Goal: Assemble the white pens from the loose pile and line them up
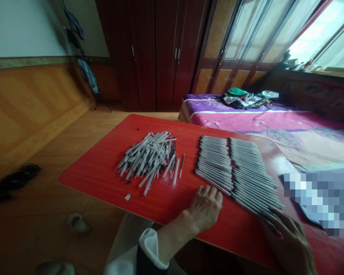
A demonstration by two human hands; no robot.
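My left hand [205, 206] rests on the red table near its front edge, knuckles up and fingers curled in; whatever may be under them is hidden. In front of it and to the right lie two columns of thin white pen refills with dark ends, the left column [215, 158] and the longer right column [252, 172], laid side by side. At the near end of the right column, my right hand [291, 238] has its fingers and thumb around the outer end of the closest refill. A jumbled heap of loose refills [150, 154] lies left of the columns.
The red table [97, 160] carries a small pale scrap [127, 197] near its front edge. A flat blurred-out object [315, 202] lies at the right. Beyond stand a bed [235, 118] with folded cloths and a dark wardrobe [154, 53]. Slippers [78, 223] are on the floor.
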